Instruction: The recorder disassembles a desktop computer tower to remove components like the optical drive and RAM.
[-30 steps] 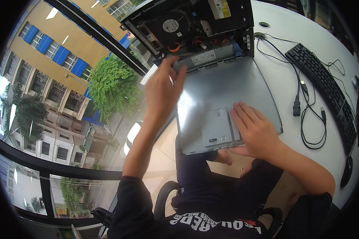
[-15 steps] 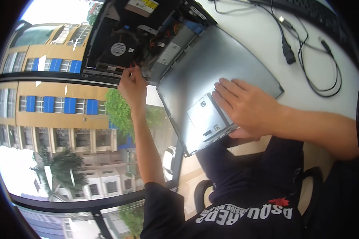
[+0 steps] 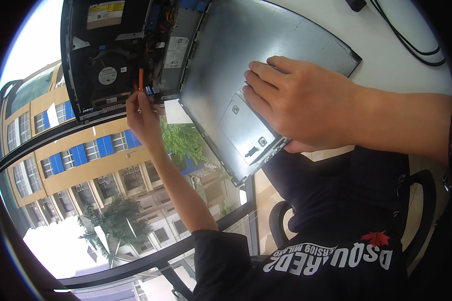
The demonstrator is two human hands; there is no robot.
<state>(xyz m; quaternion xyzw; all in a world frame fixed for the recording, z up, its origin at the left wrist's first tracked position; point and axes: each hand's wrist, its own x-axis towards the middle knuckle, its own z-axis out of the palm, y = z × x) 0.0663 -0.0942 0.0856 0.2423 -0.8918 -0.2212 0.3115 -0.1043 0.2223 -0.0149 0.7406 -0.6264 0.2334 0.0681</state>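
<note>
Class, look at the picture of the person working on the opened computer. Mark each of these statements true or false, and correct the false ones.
1. The right hand lies flat on the grey metal side panel. True.
2. The left hand holds a screwdriver. False: its fingertips are at a small orange piece inside the open computer case; no tool shows.
3. A round black fan sits in the case near the left hand. True.
4. The panel is bright red. False: it is bare grey metal.
5. Black cables lie on the white table. True.
</note>
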